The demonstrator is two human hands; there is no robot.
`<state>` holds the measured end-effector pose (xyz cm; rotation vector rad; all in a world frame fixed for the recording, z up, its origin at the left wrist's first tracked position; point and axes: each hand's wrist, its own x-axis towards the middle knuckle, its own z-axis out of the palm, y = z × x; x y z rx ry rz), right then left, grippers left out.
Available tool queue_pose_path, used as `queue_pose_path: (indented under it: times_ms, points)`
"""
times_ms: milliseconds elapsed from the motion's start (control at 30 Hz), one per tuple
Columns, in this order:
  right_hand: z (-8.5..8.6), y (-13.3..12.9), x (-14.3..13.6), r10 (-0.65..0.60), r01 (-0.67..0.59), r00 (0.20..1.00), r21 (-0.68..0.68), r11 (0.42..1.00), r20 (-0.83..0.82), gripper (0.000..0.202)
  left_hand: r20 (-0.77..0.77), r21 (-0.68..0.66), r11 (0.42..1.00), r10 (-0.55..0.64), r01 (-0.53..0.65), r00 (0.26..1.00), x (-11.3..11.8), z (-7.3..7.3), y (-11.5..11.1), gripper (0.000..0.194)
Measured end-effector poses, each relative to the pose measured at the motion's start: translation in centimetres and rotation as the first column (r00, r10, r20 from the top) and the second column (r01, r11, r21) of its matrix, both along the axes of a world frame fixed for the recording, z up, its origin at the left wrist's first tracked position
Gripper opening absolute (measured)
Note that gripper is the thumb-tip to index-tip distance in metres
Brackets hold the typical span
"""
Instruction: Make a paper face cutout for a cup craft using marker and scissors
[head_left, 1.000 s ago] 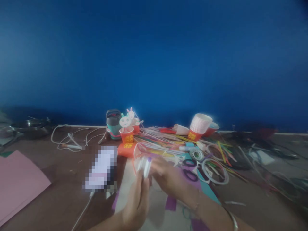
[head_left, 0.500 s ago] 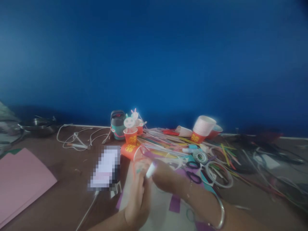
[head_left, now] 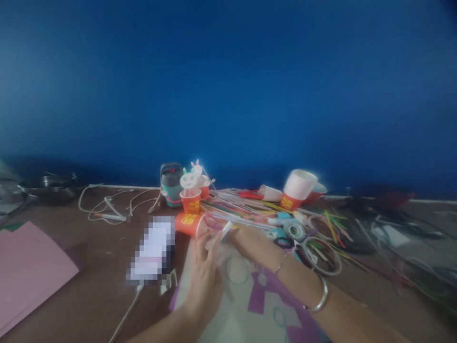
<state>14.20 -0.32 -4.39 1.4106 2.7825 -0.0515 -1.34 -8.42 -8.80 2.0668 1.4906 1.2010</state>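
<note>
My left hand (head_left: 205,274) is over the pale sheet (head_left: 228,305), its fingers closed at the lower end of a slim white marker (head_left: 227,230). My right hand (head_left: 237,238) reaches across just behind the marker; its fingers are blurred and partly hidden, so their hold cannot be made out. Beyond the fingertips an orange paper cup (head_left: 190,224) with yellow print lies on its side. Green circle outlines (head_left: 237,270) and purple paper pieces (head_left: 257,295) show on the sheet.
Upright orange cups (head_left: 191,201) with rabbit faces (head_left: 188,180) stand near a dark jar (head_left: 171,185). Coloured sticks (head_left: 246,205), tape (head_left: 295,230) and stacked cups (head_left: 299,188) lie behind my right arm. A phone (head_left: 152,250) and pink paper (head_left: 32,276) are left.
The white marker has risen and tilted. My right hand has moved forward, away from my left, whose fingers have lifted. More of the sheet with its green circle shows, and the view has shifted slightly.
</note>
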Motion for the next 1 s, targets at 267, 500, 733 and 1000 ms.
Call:
queue_pose_path:
  times_ms: [267, 500, 733, 1000]
  points:
    - [1.2, 0.0, 1.3, -0.154, 0.142, 0.984, 0.123, 0.982, 0.088, 0.036, -0.402, 0.114, 0.990, 0.119, -0.080, 0.908, -0.1, -2.9, 0.3, 0.077]
    - [2.6, -1.8, 3.6, -0.093, 0.129, 0.975, 0.178, 0.975, -0.202, 0.079, -0.470, 0.239, 0.970, 0.155, -0.044, 0.869, 0.1, -4.0, -0.5, 0.069]
    - [1.8, -0.4, 5.2, -0.166, 0.272, 0.940, 0.361, 0.892, -0.298, 0.041, -0.488, 0.050, 0.969, -0.187, 0.242, 0.853, 0.8, -0.3, -2.1, 0.041]
    - [0.9, -2.0, 4.5, -0.135, 0.242, 0.718, 0.064, 0.968, -0.682, 0.037, -0.657, 0.336, 0.941, 0.206, 0.037, 0.725, 0.9, -2.0, -2.1, 0.041]
